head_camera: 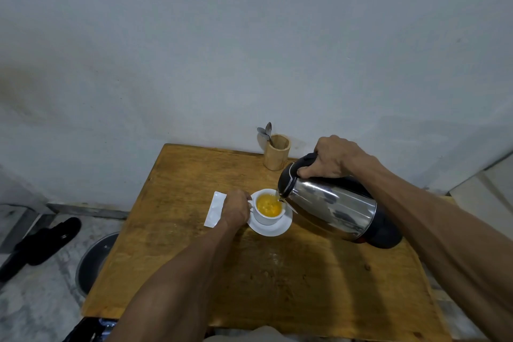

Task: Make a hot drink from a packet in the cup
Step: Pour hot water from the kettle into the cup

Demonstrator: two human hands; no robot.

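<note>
A white cup (268,218) stands on a white saucer (273,229) in the middle of the wooden table (249,272). Yellow-orange liquid fills much of the cup. My left hand (236,211) grips the cup's handle on its left side. My right hand (331,158) holds the black handle of a steel kettle (330,207), tilted with its spout over the cup's right rim. A white packet (214,209) lies flat on the table just left of my left hand.
A wooden holder (277,151) with spoons (267,132) stands at the table's back edge against the wall. On the floor to the left lie black sandals (41,244) and a round metal lid (93,261).
</note>
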